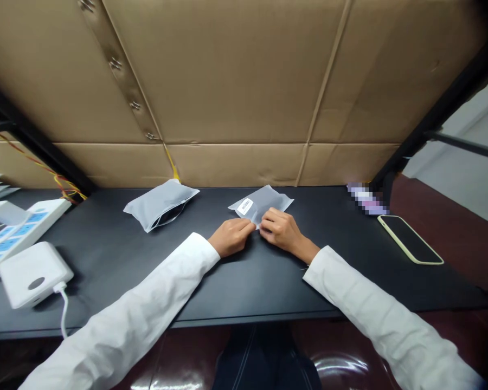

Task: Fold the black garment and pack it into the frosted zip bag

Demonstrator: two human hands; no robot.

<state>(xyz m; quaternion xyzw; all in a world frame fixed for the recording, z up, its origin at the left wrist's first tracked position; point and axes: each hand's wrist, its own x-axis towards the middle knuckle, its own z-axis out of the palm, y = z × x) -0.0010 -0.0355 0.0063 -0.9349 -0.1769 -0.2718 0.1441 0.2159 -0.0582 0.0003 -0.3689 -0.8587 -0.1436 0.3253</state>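
Observation:
A small frosted plastic bag (264, 197) with a white barcode label (244, 206) lies on the black table in front of me. My left hand (232, 236) pinches its near edge from the left. At the same edge, my right hand (282, 229) has its fingers curled closed on the bag, close beside the left fingertips. The fingers cover part of the near edge. To the left rests a second frosted zip bag (158, 201), larger and puffed up, its mouth gaping toward the right front; neither hand touches it.
On the left stand a white power strip (32, 225) and a white charger (36, 273) with a cable. A phone in a pale yellow case (410, 240) lies at the right, near a blurred purple packet (367, 198). Cardboard (236, 81) walls off the back.

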